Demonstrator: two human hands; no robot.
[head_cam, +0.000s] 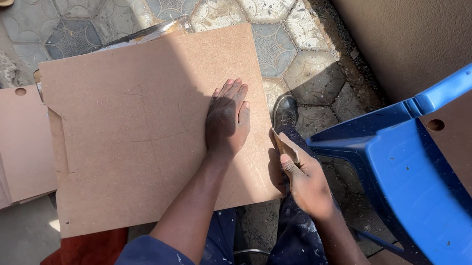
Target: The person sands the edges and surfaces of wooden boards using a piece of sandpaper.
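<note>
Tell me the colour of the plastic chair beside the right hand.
Bright blue, clearest in the head view: the plastic chair stands just beyond the right hand.

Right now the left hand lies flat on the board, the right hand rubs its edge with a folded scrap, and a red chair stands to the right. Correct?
Not quite: the head view shows the chair is blue, not red. The left hand does lie flat on the board, and the right hand holds the scrap at its edge.

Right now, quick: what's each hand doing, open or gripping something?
Left hand: open, flat on the brown board.
Right hand: closed on a small folded tan piece at the board's right edge.
</note>
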